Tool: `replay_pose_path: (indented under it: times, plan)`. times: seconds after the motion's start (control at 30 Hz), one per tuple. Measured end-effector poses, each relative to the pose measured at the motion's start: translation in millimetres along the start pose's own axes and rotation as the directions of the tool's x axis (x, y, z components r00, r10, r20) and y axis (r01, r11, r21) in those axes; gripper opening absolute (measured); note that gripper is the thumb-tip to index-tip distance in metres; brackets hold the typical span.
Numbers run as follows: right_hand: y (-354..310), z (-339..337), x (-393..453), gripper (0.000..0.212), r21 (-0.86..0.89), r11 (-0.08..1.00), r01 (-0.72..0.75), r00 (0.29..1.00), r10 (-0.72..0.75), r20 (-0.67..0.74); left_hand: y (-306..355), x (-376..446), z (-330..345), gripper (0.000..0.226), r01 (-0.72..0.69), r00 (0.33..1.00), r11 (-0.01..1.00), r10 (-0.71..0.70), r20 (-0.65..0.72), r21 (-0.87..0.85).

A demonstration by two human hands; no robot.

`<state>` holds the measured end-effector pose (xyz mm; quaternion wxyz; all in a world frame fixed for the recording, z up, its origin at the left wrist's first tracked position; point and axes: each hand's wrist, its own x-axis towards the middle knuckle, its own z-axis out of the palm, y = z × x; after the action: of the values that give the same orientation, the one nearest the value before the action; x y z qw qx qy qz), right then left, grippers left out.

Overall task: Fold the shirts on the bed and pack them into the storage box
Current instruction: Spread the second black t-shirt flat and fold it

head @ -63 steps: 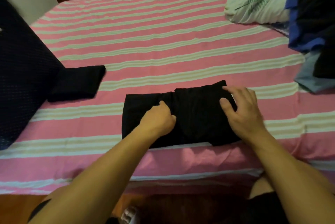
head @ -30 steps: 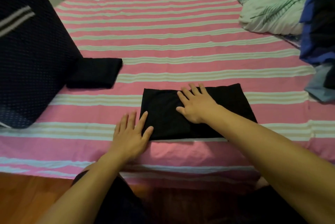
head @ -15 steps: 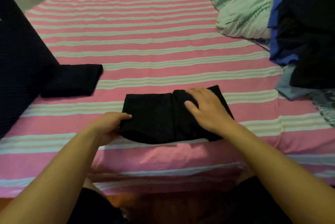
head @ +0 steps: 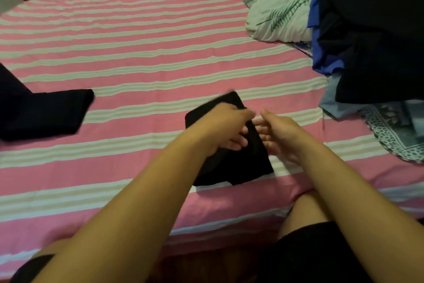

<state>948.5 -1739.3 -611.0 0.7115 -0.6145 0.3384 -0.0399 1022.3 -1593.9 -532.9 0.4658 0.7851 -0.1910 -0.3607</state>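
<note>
Shirt point(head: 231, 163), black and folded to a compact rectangle, lies on the bed point(head: 137, 53) near its front edge. Left hand point(head: 226, 128) grips the upper layer, fingers curled over the right edge, probably closing the last fold. Right hand point(head: 278, 133) waits just beside that edge, fingers apart and relaxed. Long axis runs from near edge away, tilted slightly left.
</note>
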Motion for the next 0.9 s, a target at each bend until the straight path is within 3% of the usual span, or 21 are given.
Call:
replay_pose_path:
  times: [0.07, 0.13, 0.17, 0.27, 0.37, 0.43, 0.53, 0.6, 0.63, 0.7, 0.77, 0.83, 0.9]
  plan:
    - [2, -1, 3, 0.044, -0.061, 0.997, -0.054, 0.998, 0.055, 0.015, -30, 1, -3, 0.016, -0.053, 0.993, 0.986, 0.069, -0.094, 0.161]
    - [4, 1, 7, 0.035, -0.153, 0.987, -0.042, 0.999, 0.041, -0.007, -72, 2, -23, 0.024, -0.052, 0.910, 0.866, 0.246, -0.333, 0.498]
    - [4, 3, 11, 0.036, -0.246, 0.969, -0.003, 0.999, -0.005, -0.033, -91, 1, -32, 0.032, -0.019, 0.876, 0.824, 0.287, -0.388, 0.566]
    - [2, 18, 9, 0.026, -0.591, 0.802, 0.085, 0.978, -0.180, -0.104, -128, -2, -40, 0.051, -0.045, 0.916, 0.874, 0.230, -0.330, 0.484]
    - [12, 18, 5, 0.030, -0.577, 0.810, 0.104, 0.948, -0.257, -0.190, -140, 1, -29, 0.062, -0.128, 0.935, 0.874, 0.264, -0.238, 0.468]
    - [18, 16, 1, 0.035, -0.643, 0.762, 0.081, 0.946, -0.262, -0.191, -141, 9, -22, 0.066, -0.114, 0.935, 0.830, 0.275, -0.225, 0.545]
    - [16, 16, -2, 0.049, -0.855, 0.502, 0.131, 0.881, -0.455, -0.132, -140, 19, -15, 0.075, -0.037, 0.953, 0.652, 0.251, -0.169, 0.757]
    - [6, 25, -4, 0.053, -0.924, 0.301, 0.235, 0.760, -0.650, -0.019, -144, 23, -12, 0.076, -0.031, 0.960, 0.600, 0.241, -0.144, 0.799]
    - [2, 30, 0, 0.055, -0.928, 0.238, 0.286, 0.743, -0.667, 0.058, -146, 24, -12, 0.076, -0.029, 0.963, 0.604, 0.230, -0.140, 0.796]
    - [7, 40, 15, 0.061, -0.926, 0.156, 0.345, 0.828, -0.516, 0.222, -149, 24, -10, 0.076, -0.021, 0.971, 0.616, 0.200, -0.131, 0.787]
    - [24, 42, 34, 0.068, -0.950, 0.078, 0.303, 0.924, -0.267, 0.273, -150, 26, -11, 0.077, -0.018, 0.976, 0.631, 0.179, -0.123, 0.776]
    - [32, 34, 44, 0.070, -0.957, 0.086, 0.278, 0.950, -0.170, 0.261, -145, 20, -11, 0.078, -0.012, 0.971, 0.678, 0.183, -0.153, 0.735]
    - [28, 28, 45, 0.068, -0.943, 0.142, 0.302, 0.946, -0.163, 0.279, -141, 9, -10, 0.075, -0.024, 0.942, 0.840, 0.201, -0.269, 0.542]
